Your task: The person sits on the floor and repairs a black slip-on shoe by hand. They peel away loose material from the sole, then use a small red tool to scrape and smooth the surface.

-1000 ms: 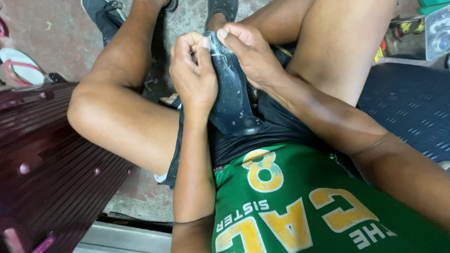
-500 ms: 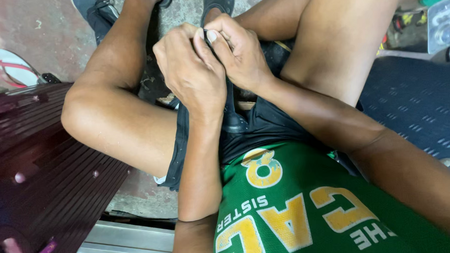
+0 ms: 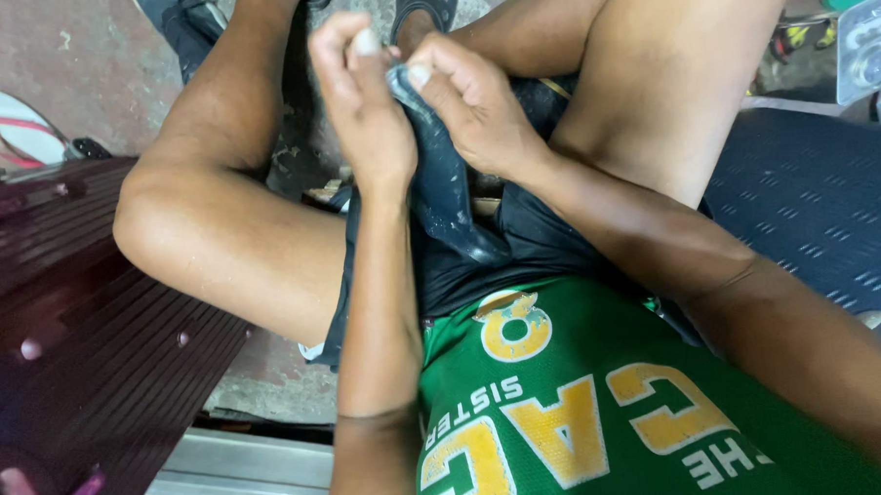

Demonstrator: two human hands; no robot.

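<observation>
Left hand: the left hand (image 3: 362, 109) pinches the top edge of a dark shoe sole (image 3: 443, 184), thumb pressed at twelve o'clock.
Right hand: the right hand (image 3: 475, 110) grips the same edge, fingers curled round it.
Sole: curved, matte rubber, scuffed grey, resting over the lap at centre.
Surroundings: ribbed maroon bench (image 3: 82, 328) at eight o'clock; textured blue mat (image 3: 820, 205) at three; a sandal (image 3: 12, 126) at ten.

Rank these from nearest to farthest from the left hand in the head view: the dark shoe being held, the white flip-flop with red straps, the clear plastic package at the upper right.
From the left hand:
1. Dark shoe: in its grip, between both hands over the lap.
2. White flip-flop: on the floor at far left.
3. Clear plastic package: at the upper right edge, beyond the right knee.
</observation>
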